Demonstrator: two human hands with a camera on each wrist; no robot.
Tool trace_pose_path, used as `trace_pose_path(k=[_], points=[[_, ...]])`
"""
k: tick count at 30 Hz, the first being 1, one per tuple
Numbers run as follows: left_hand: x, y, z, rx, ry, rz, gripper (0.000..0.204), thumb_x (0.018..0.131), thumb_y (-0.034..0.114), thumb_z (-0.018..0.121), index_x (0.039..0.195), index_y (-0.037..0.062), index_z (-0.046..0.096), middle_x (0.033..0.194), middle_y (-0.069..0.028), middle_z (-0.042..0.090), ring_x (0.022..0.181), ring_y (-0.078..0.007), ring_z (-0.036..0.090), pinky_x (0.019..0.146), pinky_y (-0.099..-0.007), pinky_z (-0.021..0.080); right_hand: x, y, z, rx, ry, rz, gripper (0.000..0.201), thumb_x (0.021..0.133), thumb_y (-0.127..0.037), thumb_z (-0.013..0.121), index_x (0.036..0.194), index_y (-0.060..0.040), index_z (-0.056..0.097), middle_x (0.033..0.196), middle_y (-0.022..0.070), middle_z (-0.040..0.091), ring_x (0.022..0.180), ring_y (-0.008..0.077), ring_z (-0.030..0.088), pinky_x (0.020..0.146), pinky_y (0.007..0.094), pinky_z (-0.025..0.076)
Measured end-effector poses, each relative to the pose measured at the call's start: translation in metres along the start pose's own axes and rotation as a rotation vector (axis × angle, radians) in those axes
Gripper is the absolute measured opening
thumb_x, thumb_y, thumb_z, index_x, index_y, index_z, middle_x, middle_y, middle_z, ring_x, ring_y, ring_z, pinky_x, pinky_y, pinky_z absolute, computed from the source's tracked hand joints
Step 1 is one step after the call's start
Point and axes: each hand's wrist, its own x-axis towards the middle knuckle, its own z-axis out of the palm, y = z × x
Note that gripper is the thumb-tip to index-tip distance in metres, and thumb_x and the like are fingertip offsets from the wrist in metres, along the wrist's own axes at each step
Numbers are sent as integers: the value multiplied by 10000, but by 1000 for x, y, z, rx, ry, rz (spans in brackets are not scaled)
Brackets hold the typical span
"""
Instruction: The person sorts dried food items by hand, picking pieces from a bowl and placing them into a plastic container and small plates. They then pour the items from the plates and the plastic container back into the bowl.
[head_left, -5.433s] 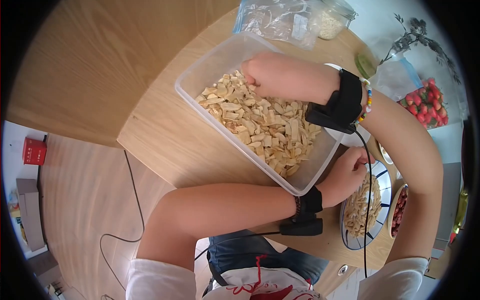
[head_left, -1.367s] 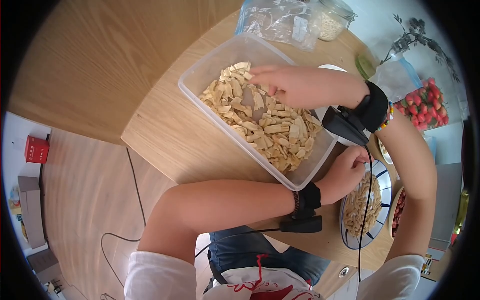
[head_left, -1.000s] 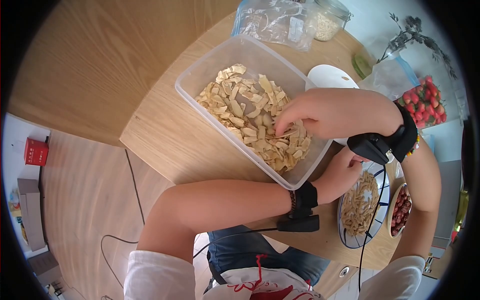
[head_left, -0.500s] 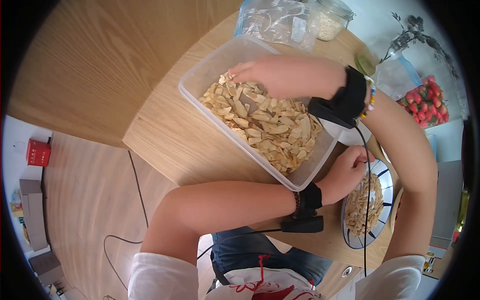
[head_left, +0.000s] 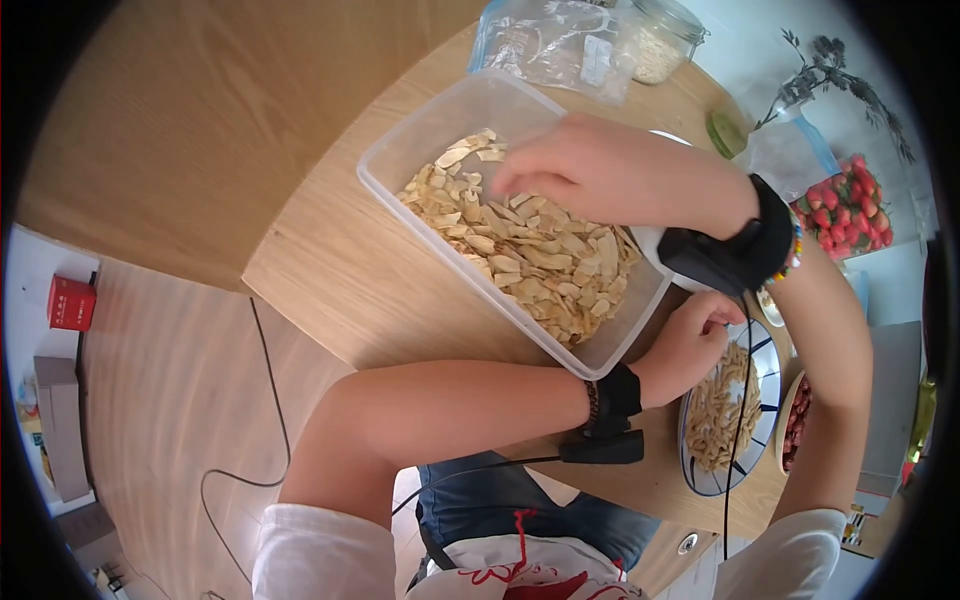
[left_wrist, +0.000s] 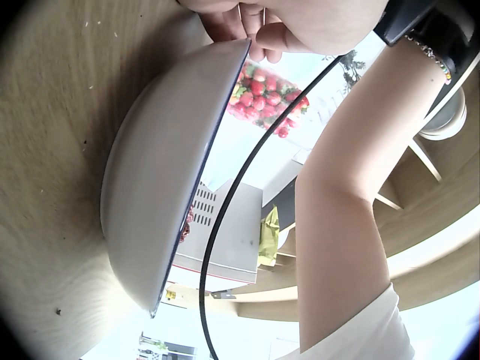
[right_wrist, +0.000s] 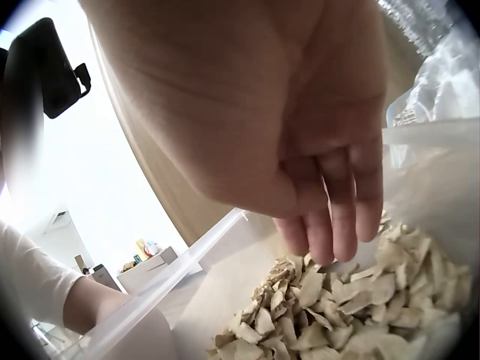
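Thin pale dried slices (head_left: 550,260) lie in a translucent rectangular tub (head_left: 480,285). Over their upper left part is my right hand (head_left: 560,170), its fingers bent loosely downward. The right wrist view has the same hand (right_wrist: 300,135) with fingertips just above or touching the slices (right_wrist: 322,307); nothing shows in its grasp. My left hand (head_left: 690,345) lies between the tub and a blue-rimmed bowl (head_left: 693,465) of small pale pieces. In the left wrist view, the loosely bent fingers of that hand (left_wrist: 292,26) are at the top end of the bowl (left_wrist: 161,165).
At the back of the wooden table (head_left: 320,250) are a clear plastic bag (head_left: 535,45) and a glass jar (head_left: 660,45). A bag of red fruit (head_left: 850,210) stands at right. Beside the bowl is a dish of reddish pieces (head_left: 797,420). A black cable (head_left: 741,420) crosses the bowl.
Over the last seconds my right hand has moved back and forth over the tub, and the slices have shifted. Since half a second ago it has drawn rightward. My left hand stays beside the bowl.
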Motion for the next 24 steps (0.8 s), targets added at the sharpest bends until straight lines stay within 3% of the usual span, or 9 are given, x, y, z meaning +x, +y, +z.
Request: trace_pose_path(k=[2,5,8,11,15,16,17,20,24], points=[[1,-2,-1,-43,-10,4,210,860,-51,415,1035,-5,522,989,-71,571,889,-111,529,806,-249,428,15,8,15,-136,139,-169,393,751,75,415,1098,-28,568,1094,133,597,1003,284,569,836,359,459],[1,-5,1,-49,22,14,211,858,-53,412,1034,-7,518,949,-59,558,854,-96,511,770,-235,423,35,10,33,-48,67,-312,478,729,97,431,1172,-50,533,1266,114,500,1077,294,533,847,360,457],[-1,-2,-1,-54,-8,-25,212,860,-49,401,1036,-12,513,924,-56,552,850,-86,510,750,-232,426,26,10,44,-158,46,-328,530,703,107,460,1201,-65,521,1362,97,416,1133,301,495,863,357,456],[-1,1,-2,-7,2,26,214,866,-39,390,1041,-16,511,913,-47,551,830,-78,507,729,-223,424,9,24,31,-227,-89,-104,539,687,107,486,1196,-64,522,1400,97,373,1149,300,484,875,348,458],[0,-2,-1,22,8,-20,218,872,-23,393,1053,-6,513,936,-53,554,853,-78,502,744,-243,425,-15,21,21,-174,-121,31,539,681,102,499,1206,-22,502,1393,115,383,1179,319,458,915,356,440],[-1,1,-1,25,0,-72,212,877,-16,399,1054,-4,515,948,-55,557,866,-80,501,757,-254,426,-22,27,27,-174,-26,-98,520,688,99,488,1196,-8,506,1378,127,401,1195,324,444,941,365,427],[-1,4,-2,28,-8,-122,205,882,-8,406,1055,-2,516,960,-57,560,880,-81,500,770,-264,427,-27,29,29,-165,-37,-89,510,693,98,484,1191,-5,509,1369,129,411,1196,322,444,946,366,425],[9,-34,3,-11,43,84,153,872,24,432,1013,-20,473,819,-69,534,714,-129,469,665,-293,416,-41,6,23,-136,-57,-76,471,708,92,471,1168,7,525,1330,137,455,1191,313,453,956,368,421],[2,-10,1,23,60,80,188,888,84,476,1045,-19,480,770,-48,517,654,-118,455,616,-300,409,-52,-14,11,-27,-123,129,344,755,24,480,1085,-15,569,1021,136,600,942,323,557,799,377,463]])
